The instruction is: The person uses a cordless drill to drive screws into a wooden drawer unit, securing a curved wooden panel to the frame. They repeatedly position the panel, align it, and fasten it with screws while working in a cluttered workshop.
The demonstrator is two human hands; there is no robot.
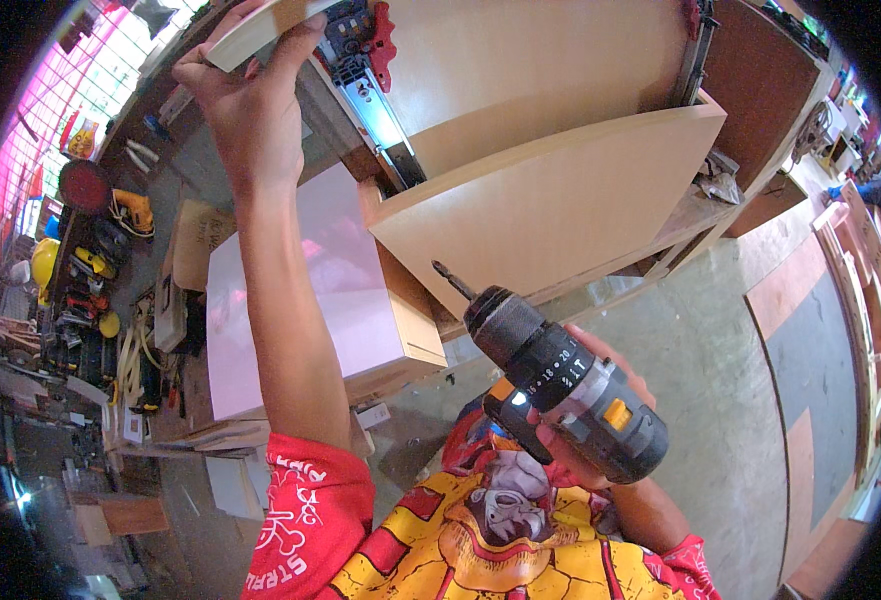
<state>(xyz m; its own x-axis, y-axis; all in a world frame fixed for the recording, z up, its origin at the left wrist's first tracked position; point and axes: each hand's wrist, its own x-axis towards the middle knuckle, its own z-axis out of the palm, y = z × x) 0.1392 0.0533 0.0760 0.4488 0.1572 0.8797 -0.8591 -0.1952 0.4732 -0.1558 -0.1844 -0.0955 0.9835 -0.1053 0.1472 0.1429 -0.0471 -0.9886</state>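
My left hand (255, 120) is raised at the upper left, its fingers closed around the edge of a pale wooden panel (265, 35). Low at the centre right, my right hand (572, 462) grips a black cordless drill (565, 375) with a yellow-orange switch. The drill's bit (452, 279) points up and left, in front of a light wooden drawer (550, 195). I cannot tell from this view whether bit and drawer touch. Along the drawer's left side runs a shiny metal slide (378, 115), with a red plastic part (381, 50) beside it.
A cabinet with a glossy pale lilac top (295, 285) stands at the left. Behind it, power tools, a yellow helmet (45, 262) and a jigsaw-like yellow tool (133, 212) crowd a shelf. Long boards (855, 300) lie on the right-hand floor, near another person (878, 205).
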